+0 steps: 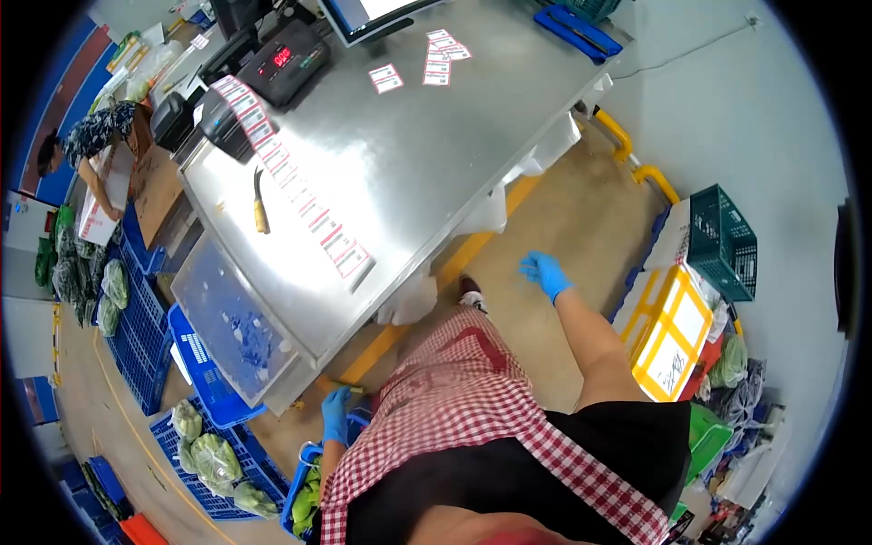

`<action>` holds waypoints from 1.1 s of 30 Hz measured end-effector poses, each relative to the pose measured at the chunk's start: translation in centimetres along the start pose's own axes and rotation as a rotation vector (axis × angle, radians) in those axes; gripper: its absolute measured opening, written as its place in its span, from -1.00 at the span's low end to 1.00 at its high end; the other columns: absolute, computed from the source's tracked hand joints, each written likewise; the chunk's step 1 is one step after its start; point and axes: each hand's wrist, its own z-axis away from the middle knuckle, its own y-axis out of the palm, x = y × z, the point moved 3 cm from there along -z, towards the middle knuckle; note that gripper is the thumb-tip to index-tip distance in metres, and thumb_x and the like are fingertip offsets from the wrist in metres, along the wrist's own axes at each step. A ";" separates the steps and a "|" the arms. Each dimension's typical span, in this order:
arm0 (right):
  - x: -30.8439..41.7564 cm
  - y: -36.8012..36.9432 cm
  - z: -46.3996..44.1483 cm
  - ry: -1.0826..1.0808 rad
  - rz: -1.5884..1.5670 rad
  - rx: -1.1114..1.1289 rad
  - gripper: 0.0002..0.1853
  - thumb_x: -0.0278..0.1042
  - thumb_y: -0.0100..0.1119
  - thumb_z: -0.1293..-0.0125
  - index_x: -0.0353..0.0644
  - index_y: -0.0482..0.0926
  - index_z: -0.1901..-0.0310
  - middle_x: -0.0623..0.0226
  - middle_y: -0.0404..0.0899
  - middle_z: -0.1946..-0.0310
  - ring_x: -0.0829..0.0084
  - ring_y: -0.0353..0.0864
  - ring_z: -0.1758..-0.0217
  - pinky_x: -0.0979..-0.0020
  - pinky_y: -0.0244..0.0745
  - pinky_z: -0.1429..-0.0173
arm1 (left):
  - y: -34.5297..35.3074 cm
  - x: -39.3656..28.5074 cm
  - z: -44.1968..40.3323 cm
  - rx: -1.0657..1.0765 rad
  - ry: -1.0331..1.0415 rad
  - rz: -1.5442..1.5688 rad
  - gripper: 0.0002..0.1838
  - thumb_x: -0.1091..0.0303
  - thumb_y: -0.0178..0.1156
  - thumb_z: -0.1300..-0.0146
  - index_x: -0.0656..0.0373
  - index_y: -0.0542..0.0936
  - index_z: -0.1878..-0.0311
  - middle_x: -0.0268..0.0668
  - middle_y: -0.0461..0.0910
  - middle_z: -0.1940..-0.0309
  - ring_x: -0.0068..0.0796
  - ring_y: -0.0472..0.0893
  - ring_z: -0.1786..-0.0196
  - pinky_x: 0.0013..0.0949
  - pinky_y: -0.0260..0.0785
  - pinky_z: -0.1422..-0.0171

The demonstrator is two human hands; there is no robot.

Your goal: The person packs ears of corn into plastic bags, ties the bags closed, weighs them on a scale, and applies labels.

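Note:
My right hand (545,275), in a blue glove, hangs over the floor to the right of the metal table (400,145). Its fingers are loosely bent and apart, with nothing in them. My left hand (335,414), also blue-gloved, is low by the table's near corner, its fingers closed. A small yellowish-green thing (357,390) shows at its fingertips; I cannot make out what it is. Just below that hand stands a blue basket (294,495) with green leafy vegetables (311,490). On the tabletop lie a curved knife (260,204) with a yellowish handle and a long strip of labels (292,186).
A scale (283,64) with red digits and a monitor (377,20) stand at the table's back. Bagged vegetables (216,461) lie on blue pallets at left. A co-worker (100,136) bends over boxes. A yellow-taped box (668,331) and green crate (722,243) line the right wall.

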 end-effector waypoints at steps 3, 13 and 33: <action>4.9 -4.4 -9.9 -0.160 0.157 -0.127 -0.73 -0.26 -0.05 -0.16 -0.16 0.53 0.16 0.26 0.58 0.35 0.34 0.57 0.31 0.31 0.43 0.21 | 2.0 3.1 -0.4 -0.024 -0.192 0.096 -0.75 0.32 0.09 -0.17 0.26 0.56 0.16 -0.25 0.60 0.27 -0.42 0.55 0.22 -0.45 0.36 0.09; 24.5 -16.3 -41.9 -0.578 0.924 -0.475 -0.77 -0.34 -0.06 -0.16 -0.18 0.55 0.21 0.18 0.58 0.43 0.34 0.52 0.41 0.29 0.44 0.24 | 22.0 8.0 8.2 -0.332 -0.570 0.183 -0.85 0.38 0.09 -0.10 0.25 0.57 0.45 -0.29 0.55 0.60 -0.44 0.51 0.56 -0.39 0.35 0.49; 4.6 -6.5 -21.1 -1.456 1.715 1.039 -0.85 -0.30 0.15 0.04 -0.21 0.55 0.48 0.14 0.49 0.58 0.20 0.50 0.51 0.22 0.42 0.40 | 40.0 -14.6 4.6 -0.153 -0.145 -0.039 -0.57 0.11 0.14 -0.18 0.20 0.52 -0.02 -0.20 0.53 0.03 -0.38 0.49 -0.02 -0.41 0.27 -0.16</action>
